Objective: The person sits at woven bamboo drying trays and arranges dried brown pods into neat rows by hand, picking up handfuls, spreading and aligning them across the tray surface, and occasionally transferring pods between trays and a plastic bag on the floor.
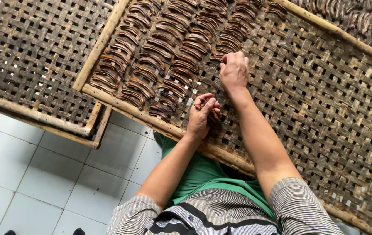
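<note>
A woven bamboo tray lies in front of me, its left part covered with rows of dark brown curved strips. My left hand is closed on a small bunch of these strips near the tray's front frame. My right hand rests palm down, its fingers pressed on the strips at the end of the rightmost row. What lies under that hand is hidden.
A second woven tray without strips lies at the left, its frame overlapping the first. A third tray with more strips shows at the top right. White floor tiles lie below left. My green clothing is under the tray's front edge.
</note>
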